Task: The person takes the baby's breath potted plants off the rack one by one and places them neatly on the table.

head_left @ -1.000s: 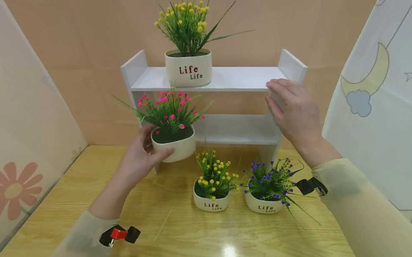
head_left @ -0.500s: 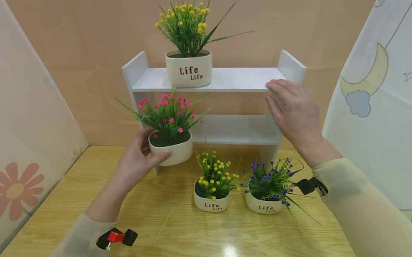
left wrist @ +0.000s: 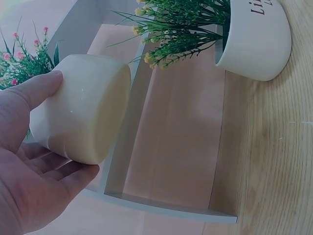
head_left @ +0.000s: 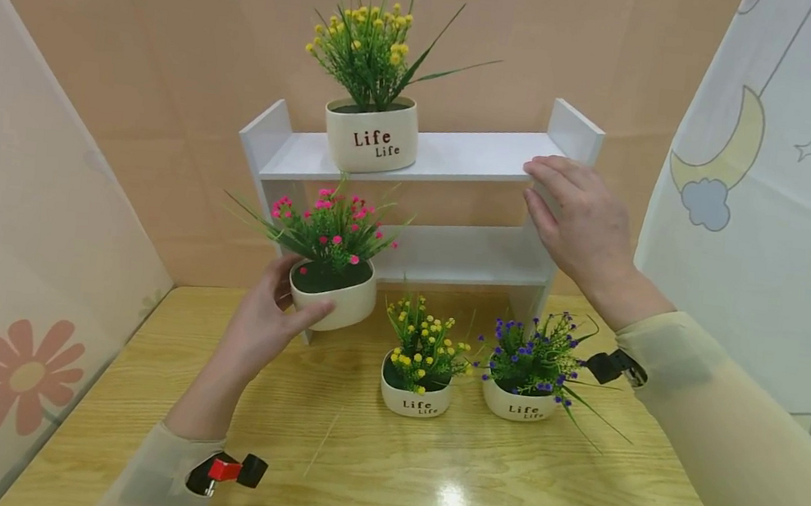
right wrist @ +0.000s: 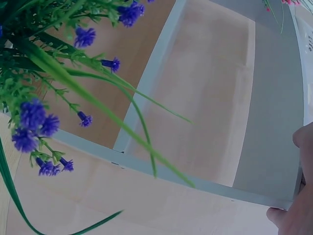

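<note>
Left hand point(head_left: 267, 314), clamped on the pink-flowered pot point(head_left: 344, 303), has lowered it slightly, still unplaced before the white shelf rack point(head_left: 477, 153). Right hand point(head_left: 584, 221) touches the rack; whether clamped, I cannot tell.

Pale beige sleeves point(head_left: 720, 434); black wrist devices point(head_left: 616, 367), left one with red block point(head_left: 225, 470).

Pink flowers point(head_left: 338, 217) over a plain cream pot point(head_left: 344, 303); yellow flowers point(head_left: 422, 360) and purple flowers point(head_left: 527, 352) over cream pots point(head_left: 414, 403) with dark reddish lettering point(head_left: 371, 139); white shelf point(head_left: 478, 153); yellowish wood-grain desk point(head_left: 359, 479); peach backdrop point(head_left: 174, 55); pale side cloths point(head_left: 19, 188) printed with a coral flower point(head_left: 24, 378), yellow moon point(head_left: 742, 140) and blue-grey cloud point(head_left: 705, 204)
</note>
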`<state>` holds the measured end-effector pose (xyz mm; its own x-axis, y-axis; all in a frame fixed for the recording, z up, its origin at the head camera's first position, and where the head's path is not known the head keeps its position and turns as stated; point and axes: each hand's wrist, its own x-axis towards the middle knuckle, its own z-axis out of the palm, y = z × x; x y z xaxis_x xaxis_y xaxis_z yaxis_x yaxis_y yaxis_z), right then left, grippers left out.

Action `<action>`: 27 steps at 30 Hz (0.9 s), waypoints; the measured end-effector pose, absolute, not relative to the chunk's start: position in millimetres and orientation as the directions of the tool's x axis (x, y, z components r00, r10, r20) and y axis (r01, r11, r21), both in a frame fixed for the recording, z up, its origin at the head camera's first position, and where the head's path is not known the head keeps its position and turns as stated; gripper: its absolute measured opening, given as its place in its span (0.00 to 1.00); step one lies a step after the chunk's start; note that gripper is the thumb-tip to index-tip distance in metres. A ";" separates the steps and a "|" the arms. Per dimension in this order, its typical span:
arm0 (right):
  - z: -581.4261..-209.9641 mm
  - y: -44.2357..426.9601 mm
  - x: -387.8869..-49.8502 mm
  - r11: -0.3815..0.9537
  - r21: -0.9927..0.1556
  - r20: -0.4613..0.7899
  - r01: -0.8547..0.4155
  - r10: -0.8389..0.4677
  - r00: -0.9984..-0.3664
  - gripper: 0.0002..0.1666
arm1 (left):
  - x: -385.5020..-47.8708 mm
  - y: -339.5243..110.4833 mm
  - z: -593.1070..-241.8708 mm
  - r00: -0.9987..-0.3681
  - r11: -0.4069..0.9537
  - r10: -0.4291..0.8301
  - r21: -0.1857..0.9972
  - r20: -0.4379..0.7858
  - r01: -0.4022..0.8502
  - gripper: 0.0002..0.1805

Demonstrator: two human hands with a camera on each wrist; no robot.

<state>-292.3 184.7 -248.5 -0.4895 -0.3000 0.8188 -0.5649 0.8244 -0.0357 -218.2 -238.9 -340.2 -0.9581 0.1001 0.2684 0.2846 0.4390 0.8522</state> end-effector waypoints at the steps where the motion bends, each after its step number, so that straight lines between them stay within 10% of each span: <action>1: -248.1 184.7 -291.9 0.824 -0.036 0.818 -0.565 -0.301 -0.490 0.21 | -218.1 -238.8 -340.0 -0.958 0.440 0.100 0.852 0.267 0.284 0.54; 21: -239.3 181.0 -286.8 0.852 0.010 0.796 -0.523 -0.323 -0.512 0.20 | -222.1 -235.7 -345.2 -0.962 0.444 0.110 0.853 0.250 0.273 0.54; 27: -232.4 167.5 -284.9 0.858 0.141 0.838 -0.494 -0.369 -0.402 0.19 | -223.4 -234.8 -343.6 -0.963 0.445 0.112 0.855 0.243 0.268 0.53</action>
<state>-284.9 167.5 -232.4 -0.4016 -0.3695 0.8380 -0.4942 0.8578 0.1413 -223.4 -234.8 -343.6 -0.9634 0.1123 0.2435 0.2678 0.4448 0.8546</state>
